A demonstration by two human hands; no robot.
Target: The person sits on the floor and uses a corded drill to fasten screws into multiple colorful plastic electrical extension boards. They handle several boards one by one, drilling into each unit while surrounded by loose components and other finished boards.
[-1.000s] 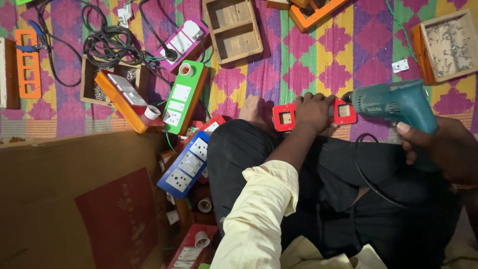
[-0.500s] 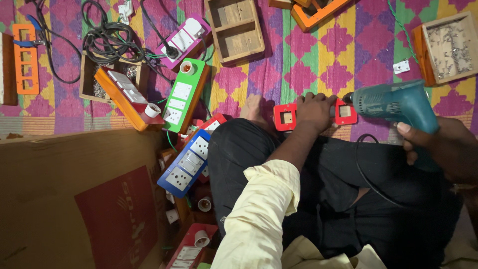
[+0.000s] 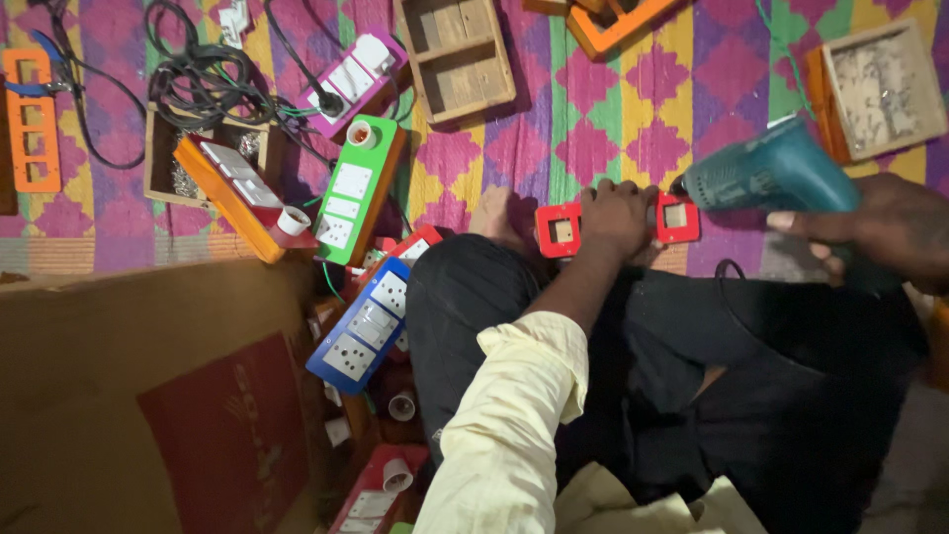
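Note:
My left hand (image 3: 615, 215) presses down on a red plastic switchboard frame (image 3: 560, 229) that rests across my knee and the patterned mat. Only the frame's two ends, each with a square cut-out, show beside my fingers. My right hand (image 3: 875, 232) grips a teal electric drill (image 3: 766, 175), whose tip touches the right end of the red frame (image 3: 678, 218). My legs in dark trousers fill the lower middle, and a pale yellow sleeve covers my left forearm.
Finished extension boards lie to the left: green (image 3: 354, 193), blue (image 3: 370, 324), orange (image 3: 237, 193), pink (image 3: 354, 71). An empty orange frame (image 3: 30, 119), tangled black cables (image 3: 198, 69), wooden boxes (image 3: 457, 54) and a tray of screws (image 3: 883, 84) lie on the mat. A cardboard box (image 3: 148, 396) sits lower left.
None beyond a slight shift of the head camera; both hands, the red frame and the drill keep their places.

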